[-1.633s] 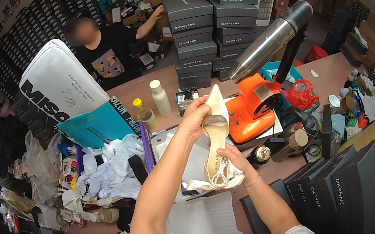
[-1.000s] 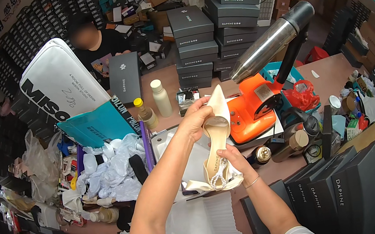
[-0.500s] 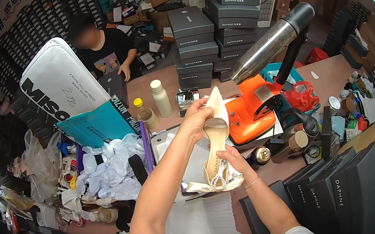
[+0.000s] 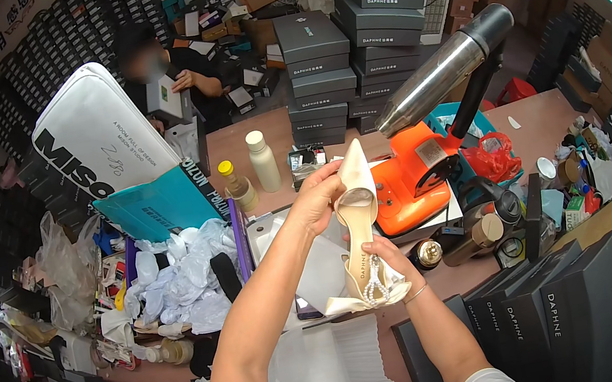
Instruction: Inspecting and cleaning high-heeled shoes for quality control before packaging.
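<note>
A cream pointed-toe women's shoe is held up over the table, its toe pointing away from me and its open inside facing up. Pearl or rhinestone straps and a cream bow hang at the heel end. My left hand is closed on the toe part from the left side. Farther back along the shoe, my right hand grips the right edge near the heel, thumb on the insole. Right beside the toe stands an orange machine with a slanted metal cylinder.
A purple-edged bin of crumpled white plastic stands left, near a white bottle and a yellow-capped bottle. Grey shoe boxes are stacked behind; more lean at right. A co-worker holds a box across the table.
The shoe and both my hands have shifted slightly right, and the shoe has turned a little. Across the table, the co-worker has lifted a box and tilted it.
</note>
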Action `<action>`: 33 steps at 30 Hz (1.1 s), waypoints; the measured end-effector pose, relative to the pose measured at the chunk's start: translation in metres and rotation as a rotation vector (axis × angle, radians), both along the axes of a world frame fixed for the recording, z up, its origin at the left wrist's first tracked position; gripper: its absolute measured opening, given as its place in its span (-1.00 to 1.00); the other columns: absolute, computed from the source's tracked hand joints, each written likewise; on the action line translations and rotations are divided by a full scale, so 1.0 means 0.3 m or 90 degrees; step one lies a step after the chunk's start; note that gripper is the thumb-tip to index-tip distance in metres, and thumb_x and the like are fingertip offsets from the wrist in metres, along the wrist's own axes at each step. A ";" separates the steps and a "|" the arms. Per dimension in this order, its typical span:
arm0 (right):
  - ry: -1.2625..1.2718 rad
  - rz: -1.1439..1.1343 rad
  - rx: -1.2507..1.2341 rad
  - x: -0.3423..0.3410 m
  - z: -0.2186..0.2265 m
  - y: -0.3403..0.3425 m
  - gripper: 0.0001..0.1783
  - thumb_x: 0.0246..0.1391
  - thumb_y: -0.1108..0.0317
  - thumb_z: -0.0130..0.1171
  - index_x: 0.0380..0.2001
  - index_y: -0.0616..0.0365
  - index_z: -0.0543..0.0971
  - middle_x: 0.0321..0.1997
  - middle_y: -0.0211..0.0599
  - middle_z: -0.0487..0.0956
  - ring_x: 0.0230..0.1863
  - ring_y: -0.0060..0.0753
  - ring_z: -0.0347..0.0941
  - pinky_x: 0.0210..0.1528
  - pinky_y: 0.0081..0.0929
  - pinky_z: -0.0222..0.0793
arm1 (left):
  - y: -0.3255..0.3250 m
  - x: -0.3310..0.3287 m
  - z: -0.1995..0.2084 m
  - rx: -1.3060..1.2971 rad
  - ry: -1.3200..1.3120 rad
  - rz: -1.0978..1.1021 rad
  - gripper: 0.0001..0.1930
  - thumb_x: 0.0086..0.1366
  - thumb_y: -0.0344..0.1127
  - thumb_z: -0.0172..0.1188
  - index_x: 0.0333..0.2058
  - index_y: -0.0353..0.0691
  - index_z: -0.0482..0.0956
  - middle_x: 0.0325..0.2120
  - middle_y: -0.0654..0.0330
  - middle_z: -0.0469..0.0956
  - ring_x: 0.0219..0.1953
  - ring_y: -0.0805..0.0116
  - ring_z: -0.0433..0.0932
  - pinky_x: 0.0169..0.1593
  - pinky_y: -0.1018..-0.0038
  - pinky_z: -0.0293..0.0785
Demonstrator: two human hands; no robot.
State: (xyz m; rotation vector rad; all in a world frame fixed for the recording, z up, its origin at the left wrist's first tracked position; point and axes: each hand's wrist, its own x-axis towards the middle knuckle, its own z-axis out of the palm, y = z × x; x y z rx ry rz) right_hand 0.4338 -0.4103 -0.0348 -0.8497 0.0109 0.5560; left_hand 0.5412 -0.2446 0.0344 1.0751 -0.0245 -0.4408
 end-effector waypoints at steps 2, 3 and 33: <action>0.006 -0.006 0.006 -0.001 0.001 -0.008 -0.54 0.16 0.35 0.02 0.11 0.32 0.38 -0.26 -0.21 0.58 -0.27 -0.43 0.57 -0.21 -0.51 0.51 | -0.014 -0.011 0.021 -0.011 0.021 0.027 -0.51 0.11 -0.50 0.04 0.08 -0.35 0.37 -0.22 0.15 0.53 -0.24 0.45 0.51 -0.17 0.54 0.46; 0.008 -0.009 0.010 0.000 0.002 -0.011 -0.54 0.16 0.34 0.01 0.11 0.32 0.38 -0.26 -0.20 0.58 -0.28 -0.42 0.58 -0.22 -0.51 0.51 | -0.023 -0.009 0.018 -0.013 0.022 0.036 -0.53 0.12 -0.50 0.05 0.07 -0.35 0.38 -0.23 0.16 0.53 -0.24 0.44 0.52 -0.17 0.53 0.47; -0.077 -0.056 -0.093 0.005 -0.100 0.019 -0.59 0.15 0.40 0.08 0.07 0.30 0.43 -0.14 -0.40 0.54 -0.16 -0.65 0.46 -0.08 -0.63 0.37 | -0.052 -0.015 -0.007 0.017 0.021 0.078 -0.48 0.06 -0.56 0.04 0.08 -0.34 0.34 -0.21 0.15 0.54 -0.19 0.39 0.53 -0.06 0.50 0.46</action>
